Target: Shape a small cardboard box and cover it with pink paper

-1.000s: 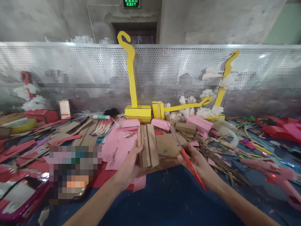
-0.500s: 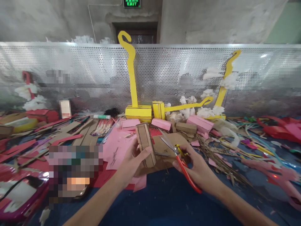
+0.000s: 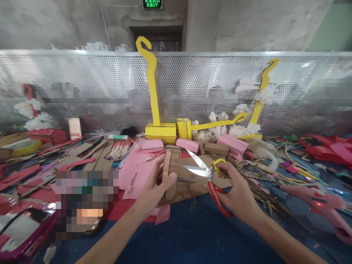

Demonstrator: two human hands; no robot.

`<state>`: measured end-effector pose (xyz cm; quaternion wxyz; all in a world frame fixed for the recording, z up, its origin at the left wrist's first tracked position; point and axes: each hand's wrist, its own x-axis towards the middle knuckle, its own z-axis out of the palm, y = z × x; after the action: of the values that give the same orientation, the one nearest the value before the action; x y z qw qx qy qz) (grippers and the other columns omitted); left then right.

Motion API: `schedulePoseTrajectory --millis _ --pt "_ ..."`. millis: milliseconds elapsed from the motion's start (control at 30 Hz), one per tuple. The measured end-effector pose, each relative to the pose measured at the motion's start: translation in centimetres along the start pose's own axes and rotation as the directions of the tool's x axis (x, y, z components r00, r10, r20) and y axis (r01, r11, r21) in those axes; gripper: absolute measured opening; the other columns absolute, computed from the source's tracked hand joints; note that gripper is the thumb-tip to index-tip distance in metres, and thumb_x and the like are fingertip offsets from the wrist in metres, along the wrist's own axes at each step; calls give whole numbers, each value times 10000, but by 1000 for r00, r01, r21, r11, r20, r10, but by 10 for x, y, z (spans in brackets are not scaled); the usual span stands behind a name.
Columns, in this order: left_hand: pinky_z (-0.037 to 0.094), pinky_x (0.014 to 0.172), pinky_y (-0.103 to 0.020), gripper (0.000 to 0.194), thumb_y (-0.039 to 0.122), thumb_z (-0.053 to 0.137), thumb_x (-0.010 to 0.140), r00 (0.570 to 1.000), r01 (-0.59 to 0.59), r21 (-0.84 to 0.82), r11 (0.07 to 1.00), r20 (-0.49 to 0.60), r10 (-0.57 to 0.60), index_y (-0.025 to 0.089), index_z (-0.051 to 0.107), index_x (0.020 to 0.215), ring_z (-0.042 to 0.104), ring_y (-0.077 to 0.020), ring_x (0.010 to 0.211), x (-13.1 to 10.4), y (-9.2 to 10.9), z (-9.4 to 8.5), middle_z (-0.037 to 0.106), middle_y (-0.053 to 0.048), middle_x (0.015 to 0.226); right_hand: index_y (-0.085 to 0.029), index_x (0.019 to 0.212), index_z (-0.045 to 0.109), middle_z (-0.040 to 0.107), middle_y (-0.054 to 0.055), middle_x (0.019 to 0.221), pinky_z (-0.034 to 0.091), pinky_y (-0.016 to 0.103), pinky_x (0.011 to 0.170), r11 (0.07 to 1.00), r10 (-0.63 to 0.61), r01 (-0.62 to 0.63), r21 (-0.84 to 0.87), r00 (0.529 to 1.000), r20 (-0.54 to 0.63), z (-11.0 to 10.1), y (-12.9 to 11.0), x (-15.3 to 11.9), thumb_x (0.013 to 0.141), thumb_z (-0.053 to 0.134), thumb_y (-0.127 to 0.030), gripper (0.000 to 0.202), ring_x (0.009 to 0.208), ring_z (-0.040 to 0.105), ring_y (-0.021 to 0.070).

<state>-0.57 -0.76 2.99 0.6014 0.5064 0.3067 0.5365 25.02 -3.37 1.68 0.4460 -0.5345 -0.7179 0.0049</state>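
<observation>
My left hand (image 3: 153,190) grips a folded brown cardboard piece (image 3: 171,168), holding it upright above the table. My right hand (image 3: 235,190) holds scissors (image 3: 206,172) with red and yellow handles. The blades are spread apart and point left at the cardboard piece, a short gap away from it. A flat brown cardboard sheet (image 3: 192,183) lies under both hands, next to pink paper (image 3: 134,174).
Yellow cardboard hooks on box bases (image 3: 161,130) stand against a perforated metal screen (image 3: 82,84), with white cotton tufts (image 3: 242,128). Pink boxes (image 3: 233,143), cardboard strips (image 3: 90,152), red paper scraps (image 3: 327,145) and twigs (image 3: 255,183) cover the blue table (image 3: 192,234).
My left hand has turned the cardboard piece from flat-on to edge-up. My right hand has swung the scissors up from pointing away, opened the blades and brought them toward the cardboard.
</observation>
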Motion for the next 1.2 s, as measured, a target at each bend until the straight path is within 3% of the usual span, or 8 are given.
schedulePoseTrajectory --millis 100,300,467,633,733,833,1033,1200 --pt "504 1087 -404 557 440 792 844 998 38 -41 998 -45 -40 280 566 1327 592 -290 1319 -3 3 5 691 -78 1347 -234 1131 547 671 74 1043 497 340 785 999 44 -44 -2 999 0 0 -1 2 796 745 -337 403 887 629 249" --pt "522 1052 -428 583 450 818 808 997 67 -58 996 -28 -69 270 553 1295 628 -301 1270 -3 4 5 702 -87 1319 -204 1132 574 703 115 1073 535 380 809 970 243 -242 -25 968 64 7 1 6 807 712 -433 421 941 685 286" --pt "595 827 -361 564 491 825 788 992 117 -30 993 -44 -118 248 538 1208 738 -271 1026 -2 4 1 759 -79 1133 -175 1149 586 684 162 1131 525 449 911 973 221 -214 -83 972 85 17 20 5 847 659 -471 429 1045 669 323" --pt "556 595 -291 636 714 729 769 976 211 -55 976 -34 -213 223 541 1127 760 -247 804 -4 6 0 766 -79 962 -188 1197 613 692 149 1162 513 469 934 977 171 -149 -150 975 145 20 31 1 803 720 -377 450 1077 660 330" --pt "583 624 -322 697 766 702 751 953 294 -86 952 -47 -298 227 559 1168 760 -257 820 -6 10 2 760 -87 994 -197 1176 644 690 139 1181 505 478 947 981 124 -90 -171 972 200 21 31 -1 788 738 -352 429 1116 638 338" --pt "601 695 -334 694 709 744 757 956 281 -118 952 -49 -288 235 565 1231 753 -268 918 -6 11 3 749 -97 1096 -192 1197 649 689 134 1191 496 484 973 988 63 -23 -150 962 266 22 32 -1 834 704 -340 396 1119 635 323" --pt "537 990 -360 534 491 767 857 991 103 -33 994 93 -100 281 570 1306 631 -287 1250 -7 2 2 692 -91 1304 -232 1172 665 692 108 1193 496 456 993 999 -35 34 7 976 214 7 14 4 962 579 -316 242 1134 641 297" --pt "439 1128 -435 603 334 773 876 952 -65 -3 998 300 63 294 482 1403 540 -309 1360 -13 -2 4 582 -116 1458 -305 1298 582 706 49 1027 546 341 840 941 -165 112 319 976 142 -9 -19 -9 995 565 -239 311 921 679 219"
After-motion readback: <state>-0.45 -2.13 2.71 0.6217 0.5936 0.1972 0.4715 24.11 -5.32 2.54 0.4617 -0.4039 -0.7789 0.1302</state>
